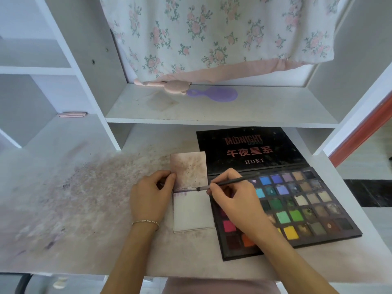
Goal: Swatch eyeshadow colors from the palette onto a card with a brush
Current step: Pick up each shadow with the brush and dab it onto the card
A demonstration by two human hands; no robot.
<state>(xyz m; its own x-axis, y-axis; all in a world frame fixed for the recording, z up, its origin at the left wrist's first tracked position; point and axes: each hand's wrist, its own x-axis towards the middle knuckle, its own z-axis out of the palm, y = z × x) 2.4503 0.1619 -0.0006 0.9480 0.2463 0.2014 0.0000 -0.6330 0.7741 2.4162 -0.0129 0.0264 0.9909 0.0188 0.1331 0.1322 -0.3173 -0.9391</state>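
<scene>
Your left hand (151, 195) pinches the card (192, 193) at its 9 o'clock edge on the desk (84, 209). Your right hand (235, 203) grips the brush (229, 183), tip on the card. The palette (297, 204) lies touching the card at 3 o'clock.

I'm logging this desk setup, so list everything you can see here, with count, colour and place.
palette: one, black, many coloured pans, open on the desk at right
card: one, white, folded open, dusty upper half, purple streak at the fold, left of the palette
brush: one, dark handle, tip at the card's fold
desk: one, white, smeared with pinkish powder
hairbrush: one, purple, on the shelf above
pink item: one, beside the hairbrush
flat pink item: one, on the left shelf
floral cloth: one, white and pink, hanging above
bracelet: one, on the left wrist
left hand: pinches the card's left edge
right hand: holds the brush
</scene>
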